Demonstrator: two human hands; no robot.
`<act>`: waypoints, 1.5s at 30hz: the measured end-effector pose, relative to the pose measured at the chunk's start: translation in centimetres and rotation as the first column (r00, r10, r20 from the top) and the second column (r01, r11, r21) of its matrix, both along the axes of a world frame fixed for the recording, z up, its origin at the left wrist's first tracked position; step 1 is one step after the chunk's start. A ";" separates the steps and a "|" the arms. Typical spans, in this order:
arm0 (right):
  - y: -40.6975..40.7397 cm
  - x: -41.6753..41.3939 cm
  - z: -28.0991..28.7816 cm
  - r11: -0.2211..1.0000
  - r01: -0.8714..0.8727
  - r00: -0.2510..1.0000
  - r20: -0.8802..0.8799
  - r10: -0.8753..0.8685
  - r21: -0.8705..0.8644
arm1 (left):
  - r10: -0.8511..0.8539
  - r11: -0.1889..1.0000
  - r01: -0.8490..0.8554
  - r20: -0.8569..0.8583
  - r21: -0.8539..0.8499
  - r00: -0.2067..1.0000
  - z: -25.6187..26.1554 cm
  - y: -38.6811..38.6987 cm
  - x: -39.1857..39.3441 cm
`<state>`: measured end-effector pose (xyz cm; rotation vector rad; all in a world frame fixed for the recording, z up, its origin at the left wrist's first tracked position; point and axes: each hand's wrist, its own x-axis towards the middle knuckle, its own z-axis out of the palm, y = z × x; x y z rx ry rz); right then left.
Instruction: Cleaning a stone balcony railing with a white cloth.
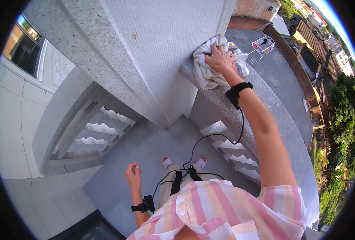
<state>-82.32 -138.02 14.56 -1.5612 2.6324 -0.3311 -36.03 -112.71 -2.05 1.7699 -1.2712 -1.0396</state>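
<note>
My right hand [221, 59] is on a bunched white towel [204, 67], its fingers curled into the folds. The towel lies on top of a speckled stone balustrade rail [249, 99], against a ribbed grey pillar [171, 45]. Beside my fingers is a thinner white piece with a coloured print [241, 61]; whether it belongs to the same cloth I cannot tell. Low at my side, my left hand [133, 173] hangs above the floor, fingers loosely curled in, with nothing seen in it.
A second balustrade [72, 120] stands left of the pillar. Black cables [195, 144] run from my wrist straps to my waist. Beyond the right rail, a drop leads to a lower grey roof [279, 81] with a white metal rack [263, 45]. Grey tiles [135, 150] cover the floor.
</note>
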 end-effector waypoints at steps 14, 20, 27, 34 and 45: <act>11.6 5.4 1.7 0.851 -0.366 0.854 0.226 0.468 -0.377 | -0.307 0.948 0.314 0.121 -0.049 0.944 2.9 -5.5 -3.0; 11.5 12.3 9.8 0.575 0.191 0.440 0.593 0.674 -0.796 | -0.279 0.955 0.292 0.167 -0.060 0.946 2.6 -6.2 -0.8; 1.9 20.7 13.2 0.000 -0.215 0.892 -0.197 0.407 -0.977 | -0.219 0.974 0.225 0.174 -0.018 0.960 3.2 -6.3 1.9; 5.7 19.1 -5.6 0.422 -0.354 0.840 -0.085 0.535 -0.834 | -0.191 0.981 0.187 0.304 0.043 0.933 1.6 -5.3 4.3; 2.4 18.3 8.5 0.045 -0.318 0.847 -0.263 0.462 -0.947 | -0.237 0.971 0.219 0.305 0.093 0.922 1.7 -4.3 4.1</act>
